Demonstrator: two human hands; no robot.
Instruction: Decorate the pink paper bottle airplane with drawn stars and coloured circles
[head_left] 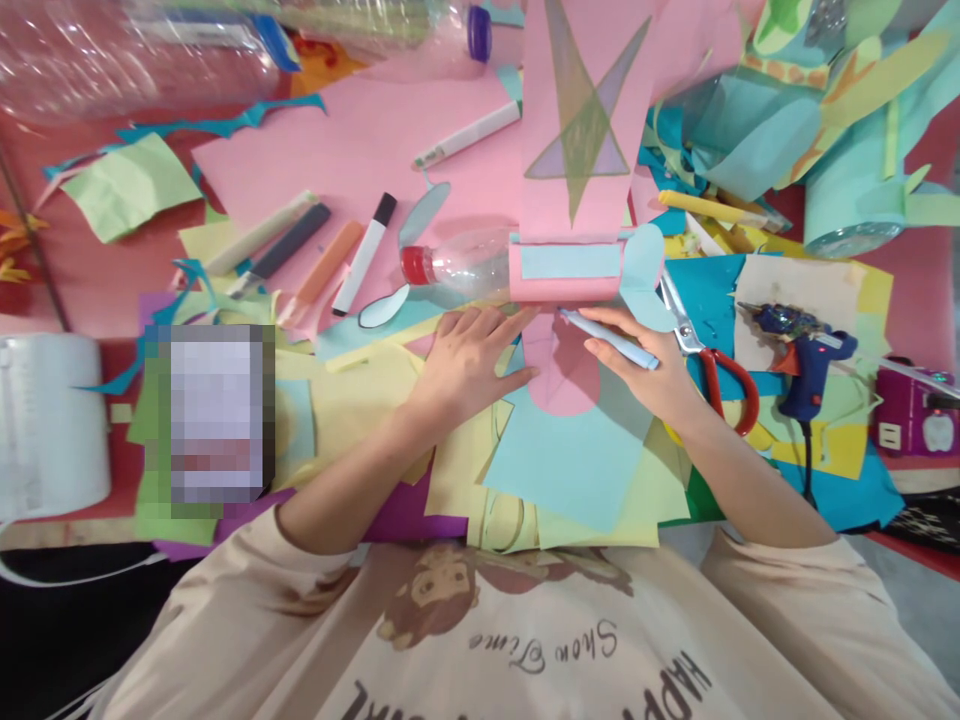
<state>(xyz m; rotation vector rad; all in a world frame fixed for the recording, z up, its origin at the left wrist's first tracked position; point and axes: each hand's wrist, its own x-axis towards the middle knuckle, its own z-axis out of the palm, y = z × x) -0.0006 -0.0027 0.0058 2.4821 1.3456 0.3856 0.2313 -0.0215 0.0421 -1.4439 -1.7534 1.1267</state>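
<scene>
A light blue marker (pixel 611 338) is gripped in my right hand (pixel 645 370), its tip at a pink paper piece (pixel 562 385) with a rounded end. My left hand (pixel 469 360) lies flat, fingers stretched, its fingertips at the left side of that pink piece. Just beyond both hands lies a clear plastic bottle (pixel 480 265) with a red cap (pixel 417 266), wrapped in pink paper with a light blue strip (pixel 570 261). Behind the bottle, a pink sheet bears a drawn star shape (pixel 581 120). Light blue paper (pixel 574 460) lies under the pink piece.
Red-handled scissors (pixel 727 390) and a blue glue gun (pixel 814 370) lie on the right. Several markers, including a black-capped one (pixel 365 255), are at left. A blurred-out device (pixel 217 420) and a white box (pixel 52 425) sit farther left. Large plastic bottles (pixel 135 60) lie at the back.
</scene>
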